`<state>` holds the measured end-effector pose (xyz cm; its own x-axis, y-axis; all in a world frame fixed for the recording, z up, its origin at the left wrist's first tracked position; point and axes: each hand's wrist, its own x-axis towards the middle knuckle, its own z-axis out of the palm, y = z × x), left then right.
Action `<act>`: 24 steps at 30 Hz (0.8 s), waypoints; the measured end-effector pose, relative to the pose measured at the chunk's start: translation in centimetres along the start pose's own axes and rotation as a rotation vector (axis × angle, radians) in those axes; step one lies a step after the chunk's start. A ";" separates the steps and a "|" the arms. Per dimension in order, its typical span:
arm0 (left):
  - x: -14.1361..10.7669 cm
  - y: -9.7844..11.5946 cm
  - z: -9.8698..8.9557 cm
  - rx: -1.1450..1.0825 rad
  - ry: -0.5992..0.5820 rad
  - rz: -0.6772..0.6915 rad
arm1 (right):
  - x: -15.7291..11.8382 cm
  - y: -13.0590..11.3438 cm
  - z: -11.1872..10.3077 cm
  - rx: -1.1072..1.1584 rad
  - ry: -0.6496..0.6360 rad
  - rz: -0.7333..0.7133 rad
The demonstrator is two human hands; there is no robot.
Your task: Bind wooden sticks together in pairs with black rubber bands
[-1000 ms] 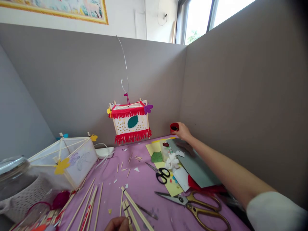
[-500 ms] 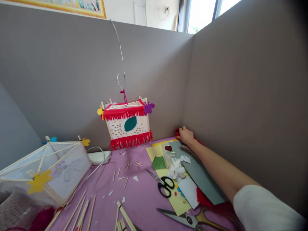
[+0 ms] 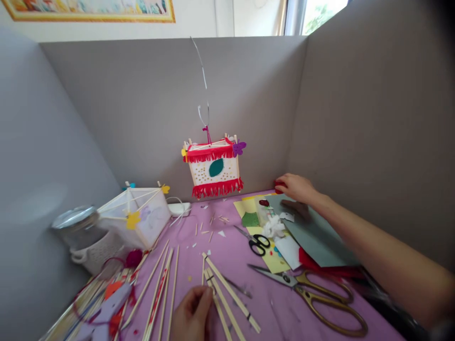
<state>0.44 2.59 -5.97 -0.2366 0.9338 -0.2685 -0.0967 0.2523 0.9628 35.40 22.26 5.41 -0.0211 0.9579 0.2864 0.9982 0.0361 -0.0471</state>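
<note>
At the lower middle, my left hand [image 3: 190, 315] has its fingers curled and its thumb close to the index finger, beside wooden sticks [image 3: 227, 293] with black marks. Whatever lies between these fingertips is hidden. My right hand [image 3: 295, 187] reaches into the far right corner, its fingers closed around a small red roll [image 3: 279, 186], mostly covered by the hand. Under the right forearm lies a grey-green sheet [image 3: 320, 237]. Black-handled scissors [image 3: 259, 244] rest on yellow paper [image 3: 279, 263], and large bronze-handled scissors [image 3: 302, 289] lie nearer.
A white lantern with red fringe [image 3: 215, 170] hangs from a wire [image 3: 204, 76]. At left stand a second, stick-framed lantern [image 3: 154, 222], a lidded jar [image 3: 76, 220] and a white basket [image 3: 94, 251]. Long sticks [image 3: 158, 293] and paper scraps cover parts of the purple table [image 3: 284, 312]. Grey partitions [image 3: 142, 104] surround it.
My left hand has come into view at the bottom beside the sticks. The right hand stays at the red roll in the corner. The view has turned left and tilted down.
</note>
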 end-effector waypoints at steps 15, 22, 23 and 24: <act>-1.0 1.6 -1.2 -0.398 0.027 0.184 | -21.7 -16.4 2.2 0.466 -0.184 -0.409; -0.9 1.8 -1.8 -0.418 0.101 0.243 | -22.4 -18.6 2.3 0.285 -0.231 -0.287; -0.9 1.8 -1.7 -0.410 0.101 0.247 | -22.3 -18.9 2.2 0.271 -0.250 -0.272; -1.0 1.8 -1.7 -0.402 0.101 0.249 | -22.1 -19.1 2.1 0.269 -0.280 -0.258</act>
<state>-1.13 1.70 -4.01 -0.3911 0.9189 -0.0520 -0.3861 -0.1125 0.9156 16.72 0.98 -2.02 -0.3177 0.9466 0.0543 0.9093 0.3204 -0.2656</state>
